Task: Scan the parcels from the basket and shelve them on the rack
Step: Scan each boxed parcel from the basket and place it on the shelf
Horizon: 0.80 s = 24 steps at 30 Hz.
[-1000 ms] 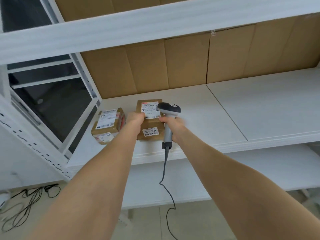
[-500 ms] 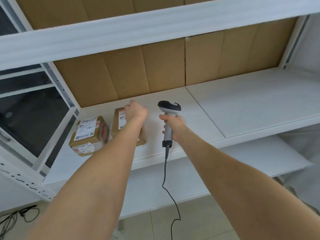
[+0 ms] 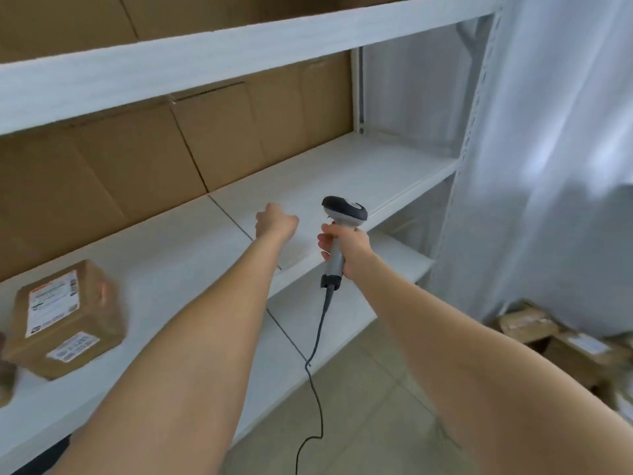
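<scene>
The right hand [image 3: 350, 249] is closed round the grey handle of the scanner [image 3: 345, 210]. It holds the tool upright, a little right of the frame's centre, with the dark head tipped toward the rack. The thumb and fingers wrap the handle just below the head. A dark cable [image 3: 320, 337] hangs from the handle's base and curls down to the lower edge of the frame.

The left hand [image 3: 276, 222] is just left of the scanner and apart from it, in the air over the shelf [image 3: 342, 173]. It is seen from the back, with the fingers loosely curled away from the camera and nothing in them.

A brown parcel [image 3: 65, 320] with white labels on its top and front lies on the same white shelf at the lower left of the frame, well apart from both hands. A second parcel [image 3: 5, 375] shows only as a blurred brown corner at the far left edge, just beside the first.

The rack [image 3: 205, 56] is white, and another board crosses the upper part of the frame. Flat cardboard [image 3: 137, 159] lines its back. A pale curtain [image 3: 548, 166] hangs at the right. Below it, at the lower right, more parcels [image 3: 565, 341] lie in a blurred heap beside the tiled floor [image 3: 359, 406].
</scene>
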### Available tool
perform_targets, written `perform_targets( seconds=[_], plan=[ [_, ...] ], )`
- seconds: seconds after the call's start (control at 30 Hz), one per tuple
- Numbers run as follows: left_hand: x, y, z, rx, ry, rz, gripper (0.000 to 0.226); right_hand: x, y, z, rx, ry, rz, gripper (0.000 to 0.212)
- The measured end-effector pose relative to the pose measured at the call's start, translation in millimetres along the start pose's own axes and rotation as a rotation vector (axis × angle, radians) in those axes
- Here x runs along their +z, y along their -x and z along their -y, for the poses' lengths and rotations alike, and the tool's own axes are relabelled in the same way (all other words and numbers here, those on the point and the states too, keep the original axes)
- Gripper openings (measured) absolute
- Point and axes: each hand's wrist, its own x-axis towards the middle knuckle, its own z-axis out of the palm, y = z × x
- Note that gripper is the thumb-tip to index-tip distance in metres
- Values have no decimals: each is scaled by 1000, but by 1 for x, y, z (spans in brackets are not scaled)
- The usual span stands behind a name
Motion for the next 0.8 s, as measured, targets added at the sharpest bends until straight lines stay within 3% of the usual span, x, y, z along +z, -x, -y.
perform_targets(
  seconds=[0.43, 0.8],
  plan=[
    [238, 134, -173, 289, -54, 374, 55, -285, 37, 64, -80, -273, -392, 16],
    [387, 230, -226, 396, -199, 614, 58, -459, 56, 61, -112, -479, -678, 38]
  ],
)
